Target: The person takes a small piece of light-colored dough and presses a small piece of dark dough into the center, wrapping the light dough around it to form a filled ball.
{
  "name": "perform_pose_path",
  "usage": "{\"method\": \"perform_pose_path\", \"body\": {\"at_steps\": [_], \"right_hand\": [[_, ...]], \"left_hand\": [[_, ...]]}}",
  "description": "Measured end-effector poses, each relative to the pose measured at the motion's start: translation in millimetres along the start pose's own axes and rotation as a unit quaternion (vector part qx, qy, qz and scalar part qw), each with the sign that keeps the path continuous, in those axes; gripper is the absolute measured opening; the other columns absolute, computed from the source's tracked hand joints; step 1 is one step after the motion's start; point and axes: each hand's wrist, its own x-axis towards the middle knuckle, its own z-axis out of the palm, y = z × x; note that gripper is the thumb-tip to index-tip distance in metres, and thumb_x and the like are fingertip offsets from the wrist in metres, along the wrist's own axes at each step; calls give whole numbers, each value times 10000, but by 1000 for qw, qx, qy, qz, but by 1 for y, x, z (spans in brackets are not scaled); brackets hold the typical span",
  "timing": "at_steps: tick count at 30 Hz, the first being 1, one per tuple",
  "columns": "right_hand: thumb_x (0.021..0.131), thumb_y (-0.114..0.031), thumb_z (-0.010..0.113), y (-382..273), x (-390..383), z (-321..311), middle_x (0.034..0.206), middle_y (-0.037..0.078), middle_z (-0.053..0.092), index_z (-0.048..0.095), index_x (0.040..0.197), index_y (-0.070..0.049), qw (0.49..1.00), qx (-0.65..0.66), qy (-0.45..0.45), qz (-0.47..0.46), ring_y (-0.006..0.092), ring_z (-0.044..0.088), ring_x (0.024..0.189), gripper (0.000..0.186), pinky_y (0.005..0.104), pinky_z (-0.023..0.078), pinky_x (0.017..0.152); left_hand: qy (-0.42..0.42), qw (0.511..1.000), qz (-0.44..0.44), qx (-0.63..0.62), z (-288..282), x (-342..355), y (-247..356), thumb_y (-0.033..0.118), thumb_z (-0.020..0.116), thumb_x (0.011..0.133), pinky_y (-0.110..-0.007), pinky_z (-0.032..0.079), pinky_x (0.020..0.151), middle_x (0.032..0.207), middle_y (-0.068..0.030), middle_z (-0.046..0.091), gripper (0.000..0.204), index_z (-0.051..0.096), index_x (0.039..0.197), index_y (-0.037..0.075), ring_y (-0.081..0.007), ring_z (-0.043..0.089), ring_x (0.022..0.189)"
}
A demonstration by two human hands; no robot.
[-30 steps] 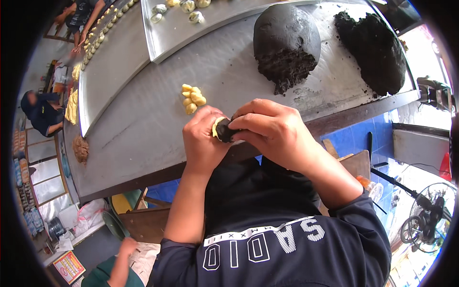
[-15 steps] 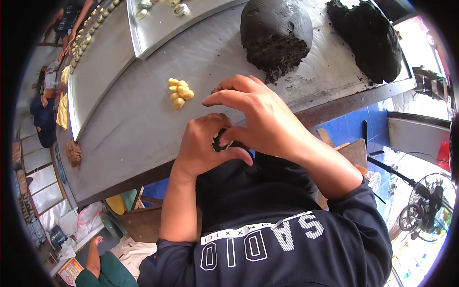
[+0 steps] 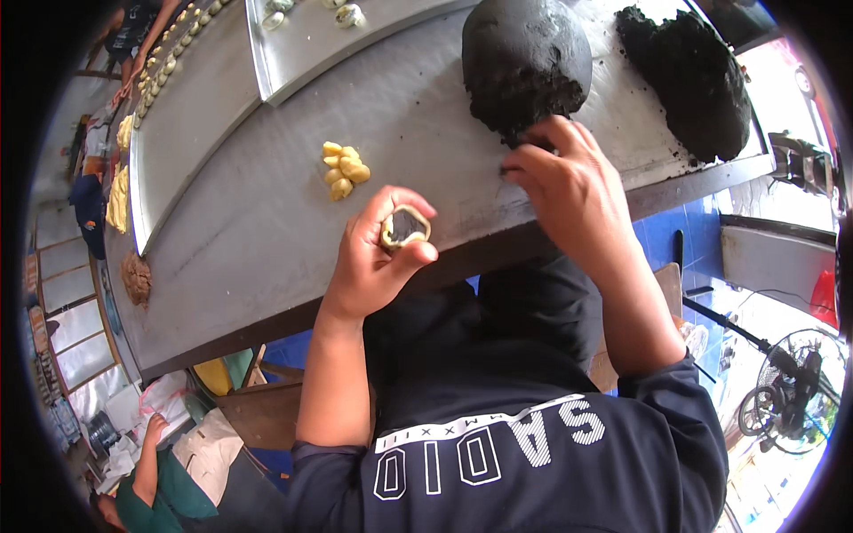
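My left hand (image 3: 369,253) is curled round a small cup of pale yellow dough (image 3: 421,238), its open end facing up. Dark filling (image 3: 408,224) shows inside the dough rim. With bent fingers, my right hand (image 3: 577,178) reaches the crumbly lower edge of a big rounded lump of black paste (image 3: 526,53). Its fingertips pinch at loose paste there; how much they hold is partly hidden. Beyond my left hand, several small yellow dough pieces (image 3: 345,169) lie in a cluster on the metal table (image 3: 240,231).
A rough black mass (image 3: 693,89) lies at the far right of the table. Metal trays (image 3: 191,124) stand at the far left, with several filled pieces (image 3: 350,15). A brown lump (image 3: 135,277) sits by the left edge. Other people are on the left; a fan (image 3: 791,391) stands right.
My right hand has left the dough cup and moved right and away from me to the black lump. My left hand has turned, so the cup's filled opening now shows.
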Motion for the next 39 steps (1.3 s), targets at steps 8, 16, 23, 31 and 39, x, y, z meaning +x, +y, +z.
{"method": "perform_pose_path", "body": {"at_steps": [8, 16, 23, 31, 39], "right_hand": [[956, -93, 716, -25, 1, 12, 1007, 115, 700, 735, 1092, -87, 995, 97, -36, 1, 343, 733, 1025, 137, 479, 615, 863], [950, -107, 757, -13, -1, 22, 1097, 74, 723, 795, 1079, -109, 992, 120, -14, -49, 313, 724, 1067, 134, 441, 621, 887], [999, -38, 809, -15, 7, 20, 980, 144, 777, 820, 1128, -48, 972, 236, 20, 8, 381, 785, 913, 130, 453, 626, 831], [902, -45, 874, -49, 7, 6, 968, 137, 783, 807, 1087, -36, 934, 342, -88, -43, 357, 781, 901, 197, 434, 624, 816], [808, -108, 925, -61, 7, 17, 1058, 130, 743, 723, 1146, -56, 940, 333, -79, 15, 378, 740, 1056, 397, 492, 599, 910]], "left_hand": [[115, 990, -84, -11, 7, -2, 10, 440, 482, 1255, -257, 397, 637, 897, 4, 614, 464, 678, 1274, 21, -86, 504, 713], [123, 991, -22, 42, 14, 3, 3, 409, 699, 1186, -249, 368, 601, 844, 54, 627, 390, 734, 1075, 37, -25, 448, 648], [109, 992, -46, -45, 21, 7, 18, 285, 1004, 926, -247, 434, 630, 796, 24, 651, 371, 758, 1014, 21, -38, 538, 684], [75, 968, 123, 208, 14, 14, 5, 302, 1164, 511, -373, 569, 693, 814, -63, 714, 634, 724, 883, 39, -241, 702, 713], [0, 969, 42, 245, 20, 1, 17, 415, 1134, 551, -396, 562, 681, 774, -92, 681, 668, 658, 830, 39, -306, 692, 691]]}}
